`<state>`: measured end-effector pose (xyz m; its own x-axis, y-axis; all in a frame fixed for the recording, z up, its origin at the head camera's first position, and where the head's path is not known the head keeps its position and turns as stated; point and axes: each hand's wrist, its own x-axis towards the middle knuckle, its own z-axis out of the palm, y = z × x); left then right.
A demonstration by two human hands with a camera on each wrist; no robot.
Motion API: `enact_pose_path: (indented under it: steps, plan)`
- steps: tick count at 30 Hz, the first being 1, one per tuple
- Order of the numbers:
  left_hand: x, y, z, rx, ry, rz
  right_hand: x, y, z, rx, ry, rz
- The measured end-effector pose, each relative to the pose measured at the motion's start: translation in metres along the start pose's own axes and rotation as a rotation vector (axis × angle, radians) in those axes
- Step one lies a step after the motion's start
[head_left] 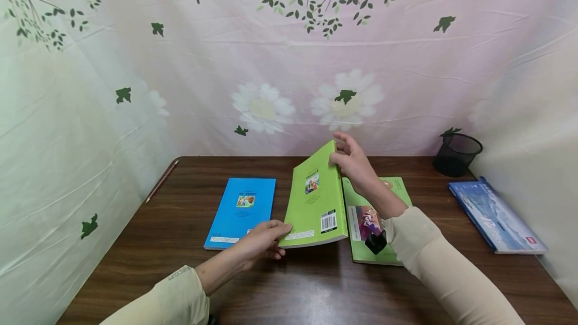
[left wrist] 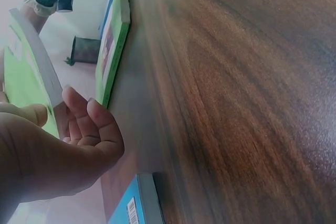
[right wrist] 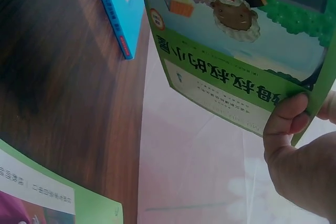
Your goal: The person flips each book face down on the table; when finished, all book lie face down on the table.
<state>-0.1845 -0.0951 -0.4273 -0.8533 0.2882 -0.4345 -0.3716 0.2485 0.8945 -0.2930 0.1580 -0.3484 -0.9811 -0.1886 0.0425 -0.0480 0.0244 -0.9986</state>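
Observation:
A lime-green paperback book (head_left: 313, 197) is held up off the table, tilted, its barcoded back cover facing me in the head view. At its lower left corner my left hand (head_left: 262, 242) pinches it between thumb and fingers. My right hand (head_left: 354, 162) grips the upper right corner. In the right wrist view the illustrated front cover (right wrist: 226, 40) shows upside down. Flat on the table to the left lies a blue book (head_left: 241, 209), close to my left hand. Another green book (head_left: 358, 232) lies under my right forearm, partly hidden by it.
A blue-and-white book (head_left: 496, 217) lies at the table's right side. Behind it stands a black mesh pen holder (head_left: 456, 154). A pencil (head_left: 162, 181) rests along the left edge of the brown table (head_left: 180, 275). Printed cloth (head_left: 289, 64) hangs around the back and sides.

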Motion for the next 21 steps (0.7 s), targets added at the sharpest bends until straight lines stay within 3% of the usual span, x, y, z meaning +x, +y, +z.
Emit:
enact_pose_path:
  steps: [21]
  plan:
    - [-0.0052,0.0029,-0.0025,0.014,0.042,0.037,-0.0012,0.0093,-0.0022,-0.041,0.003,0.026]
